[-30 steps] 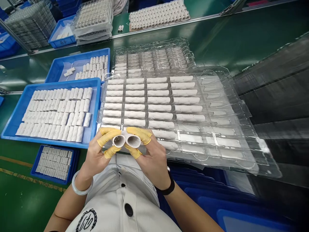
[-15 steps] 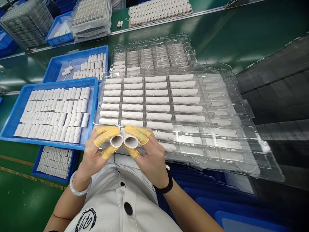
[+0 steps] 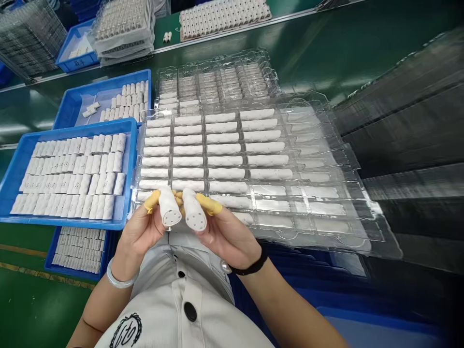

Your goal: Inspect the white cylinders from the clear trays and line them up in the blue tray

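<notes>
My left hand (image 3: 141, 229), with yellow covers on its fingers, holds a white ceramic tube (image 3: 168, 207). A second white tube (image 3: 194, 210) is gripped by my right hand (image 3: 230, 234), also in yellow finger covers. Both tubes point toward me side by side, slightly apart, and their near ends show small holes. They are held over the front edge of a clear plastic tray (image 3: 240, 145), whose columns hold rows of similar white tubes. The fingers behind the tubes are partly hidden.
Left of the clear tray stands a blue bin (image 3: 131, 159) of shorter white pieces, with another blue bin (image 3: 65, 108) behind and one (image 3: 51, 249) below. More clear trays (image 3: 271, 79) lie behind. A stack of filled trays (image 3: 121, 36) stands farther back.
Both tubes have been turned: their hollow open ends faced me before, and now ends with small holes do. The palms have rolled upward. The view has shifted slightly.
</notes>
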The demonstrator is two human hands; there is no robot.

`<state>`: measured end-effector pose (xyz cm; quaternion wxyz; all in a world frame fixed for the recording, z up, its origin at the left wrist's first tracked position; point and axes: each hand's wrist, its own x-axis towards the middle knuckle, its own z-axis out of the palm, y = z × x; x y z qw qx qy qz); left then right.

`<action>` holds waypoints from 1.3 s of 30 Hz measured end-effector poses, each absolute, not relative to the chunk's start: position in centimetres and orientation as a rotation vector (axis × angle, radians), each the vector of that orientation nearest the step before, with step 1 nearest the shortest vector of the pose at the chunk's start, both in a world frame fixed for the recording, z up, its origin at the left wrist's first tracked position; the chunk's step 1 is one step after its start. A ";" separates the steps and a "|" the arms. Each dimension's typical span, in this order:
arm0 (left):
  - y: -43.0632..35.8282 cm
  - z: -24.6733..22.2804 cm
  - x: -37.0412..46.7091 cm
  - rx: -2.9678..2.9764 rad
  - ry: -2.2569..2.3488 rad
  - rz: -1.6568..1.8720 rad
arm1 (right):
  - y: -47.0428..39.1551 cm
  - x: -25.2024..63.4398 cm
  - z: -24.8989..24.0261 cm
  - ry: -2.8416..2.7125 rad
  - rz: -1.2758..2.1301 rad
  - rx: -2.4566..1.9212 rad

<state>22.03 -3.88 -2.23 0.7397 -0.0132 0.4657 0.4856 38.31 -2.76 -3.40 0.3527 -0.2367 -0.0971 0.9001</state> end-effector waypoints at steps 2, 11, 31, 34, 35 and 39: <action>-3.7 -2.0 22.4 -0.150 0.993 1.053 | -2.6 37.9 -3.7 -0.023 2.304 -0.594; -3.8 -2.0 22.6 -0.247 0.965 1.096 | -2.7 37.6 -4.1 0.270 2.327 -0.581; -4.0 -1.7 22.7 -0.094 0.962 1.116 | -3.2 37.6 -4.3 0.075 2.312 -0.568; -4.1 -1.4 22.6 0.049 0.989 1.103 | -3.4 37.8 -4.1 -0.087 2.229 -0.627; -4.1 -1.4 22.6 0.092 0.990 1.084 | -3.5 37.9 -4.0 -0.130 2.199 -0.645; -4.1 -1.5 22.8 0.205 0.888 1.035 | -3.7 37.9 -3.8 -0.339 2.155 -0.627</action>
